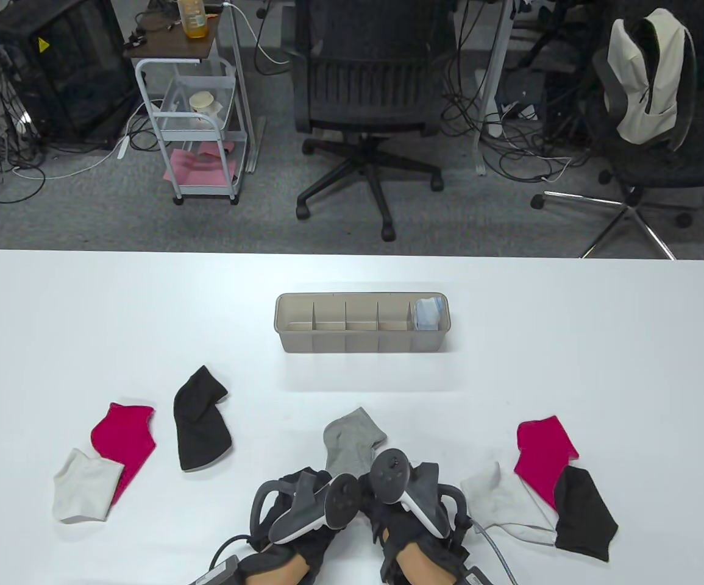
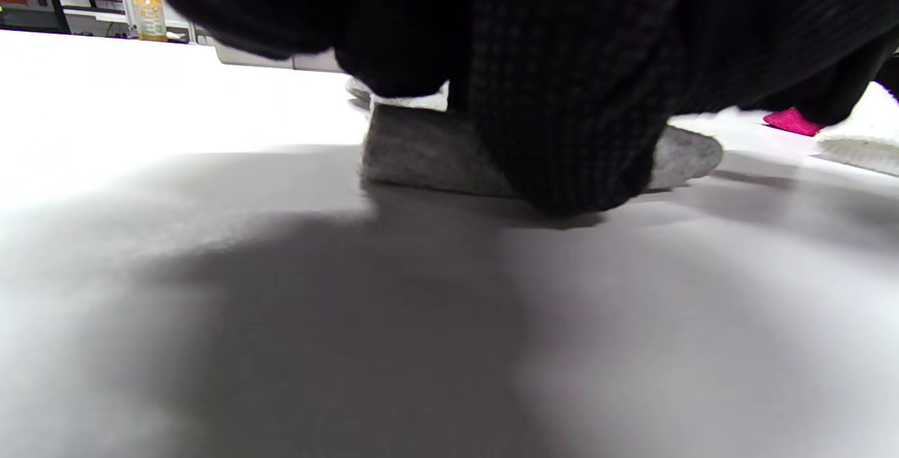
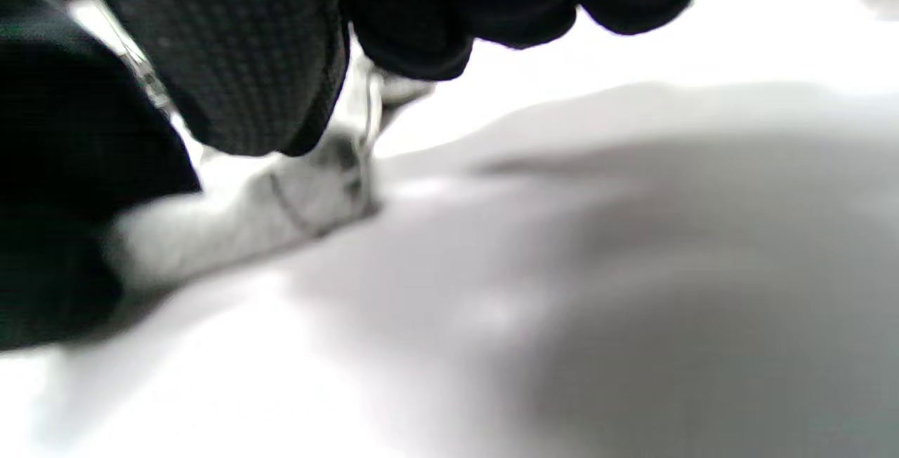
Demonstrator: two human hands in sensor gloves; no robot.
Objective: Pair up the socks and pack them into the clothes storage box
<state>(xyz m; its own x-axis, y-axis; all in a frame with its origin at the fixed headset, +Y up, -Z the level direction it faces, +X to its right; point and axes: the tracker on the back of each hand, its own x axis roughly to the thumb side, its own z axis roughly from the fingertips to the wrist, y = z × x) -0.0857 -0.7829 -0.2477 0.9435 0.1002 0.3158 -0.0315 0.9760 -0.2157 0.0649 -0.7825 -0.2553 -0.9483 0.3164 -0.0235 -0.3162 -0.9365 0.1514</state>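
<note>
A grey sock (image 1: 352, 440) lies near the table's front edge, its near end under both hands. My left hand (image 1: 318, 481) and right hand (image 1: 382, 487) sit side by side on that end, their fingers hidden by the trackers. In the left wrist view a gloved finger (image 2: 562, 128) comes down on the grey sock (image 2: 421, 156). In the right wrist view curled fingers (image 3: 246, 57) close over the sock's fabric (image 3: 281, 212). The beige storage box (image 1: 361, 350) stands mid-table, with a light-blue sock roll (image 1: 430, 314) in its rightmost compartment.
On the left lie a white sock (image 1: 80, 493), a magenta sock (image 1: 125, 437) and a black sock (image 1: 200, 420). On the right lie a magenta sock (image 1: 540, 452), a white sock (image 1: 501, 501) and a black sock (image 1: 584, 507). Office chairs stand beyond the table's far edge.
</note>
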